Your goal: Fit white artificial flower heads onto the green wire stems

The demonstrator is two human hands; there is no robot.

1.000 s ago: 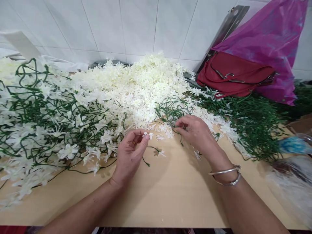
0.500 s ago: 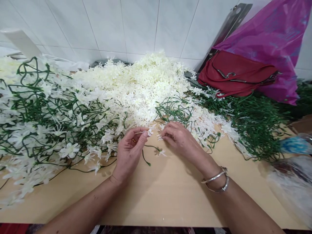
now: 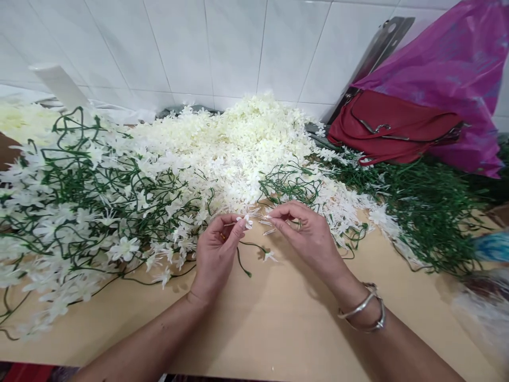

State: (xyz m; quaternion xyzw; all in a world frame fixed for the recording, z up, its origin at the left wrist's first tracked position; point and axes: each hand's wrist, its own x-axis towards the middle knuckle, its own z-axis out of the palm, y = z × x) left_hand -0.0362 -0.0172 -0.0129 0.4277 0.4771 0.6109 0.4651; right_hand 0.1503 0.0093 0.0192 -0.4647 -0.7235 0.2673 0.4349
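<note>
My left hand [image 3: 218, 254] pinches a small white artificial flower [image 3: 247, 222] between thumb and forefinger. A green stem [image 3: 254, 244] hangs below that hand and ends in a white blossom [image 3: 270, 256] just above the table. Close on the right, my right hand [image 3: 308, 236] has thumb and forefinger pinched on a thin white flower stamen [image 3: 265, 216], its tip pointing at the left hand. More loose white stamens [image 3: 254, 210] lie behind the fingertips. Whether the flower and the stamen touch I cannot tell.
Left stands a heap of white flowers on green stems [image 3: 107, 196]; loose cream petals [image 3: 254, 132] pile against the tiled wall [image 3: 234, 48]. Green stems [image 3: 433, 207] lie right, below a red handbag [image 3: 393, 127] and purple plastic bag [image 3: 449, 69]. A clear bag [image 3: 485, 307] is at the table's right edge.
My right hand has lifted slightly from the loose stamens, now with one pinched in its fingertips. The left hand keeps its flower. The whole view has shifted a little.
</note>
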